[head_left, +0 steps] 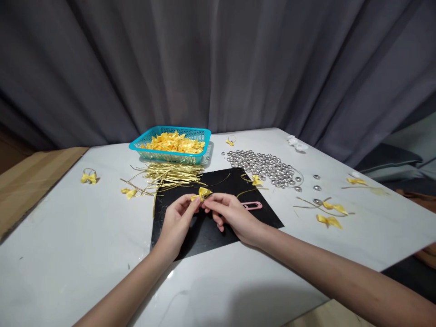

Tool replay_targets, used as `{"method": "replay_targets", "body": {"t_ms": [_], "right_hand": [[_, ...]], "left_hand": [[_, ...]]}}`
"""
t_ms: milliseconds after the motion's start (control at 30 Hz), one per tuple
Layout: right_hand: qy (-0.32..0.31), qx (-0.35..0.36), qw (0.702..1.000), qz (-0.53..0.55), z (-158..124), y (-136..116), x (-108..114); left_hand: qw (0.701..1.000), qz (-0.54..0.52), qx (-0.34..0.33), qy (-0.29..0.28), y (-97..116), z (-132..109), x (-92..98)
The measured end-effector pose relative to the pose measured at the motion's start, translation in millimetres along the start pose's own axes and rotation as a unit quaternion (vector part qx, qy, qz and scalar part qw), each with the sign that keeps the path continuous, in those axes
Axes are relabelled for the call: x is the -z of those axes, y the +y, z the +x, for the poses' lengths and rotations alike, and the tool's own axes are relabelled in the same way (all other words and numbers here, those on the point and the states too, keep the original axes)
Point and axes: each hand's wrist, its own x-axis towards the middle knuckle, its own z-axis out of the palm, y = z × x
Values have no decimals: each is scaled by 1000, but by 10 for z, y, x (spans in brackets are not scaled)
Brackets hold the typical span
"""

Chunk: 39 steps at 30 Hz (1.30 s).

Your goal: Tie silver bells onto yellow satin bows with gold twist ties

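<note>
Between my two hands is a yellow ribbon bow, held over a black mat. My left hand pinches the bow's left side between thumb and finger. From the right, my right hand closes its fingertips on the bow's lower right edge. What lies behind the fingertips is hidden. A pink-handled cutter lies partly behind my right hand. Just beyond the mat is a pile of gold twist ties. Another bow with a tie rests at the mat's far right corner.
A turquoise basket of yellow bows stands at the back. Many silver bells or beads are spread right of centre. Loose bows and ties lie at the right. A looped bow sits at the left, and crumpled white tissue behind.
</note>
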Motion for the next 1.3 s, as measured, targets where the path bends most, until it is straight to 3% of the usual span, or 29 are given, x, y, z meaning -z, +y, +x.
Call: {"method": "replay_targets", "body": {"t_ms": [367,633,800,1000,1300], "right_hand": [[121,134,978,-107,-38,-41,0],[145,209,953,-163,-38,30,-24],[140,216,952,-165,-65,27,-20],[84,118,986,-80,-62,-35,0],[138,192,955,-178,-64,-22,-33]], "left_hand": [[999,40,-23,17,-11,21,-28],[996,71,-48,4,-7,-7,-48],[996,76,-55,11,-20,-4,-38],[996,76,-47,14,-36,14,-14],[979,164,-116,-17,-70,-42,-30]]}}
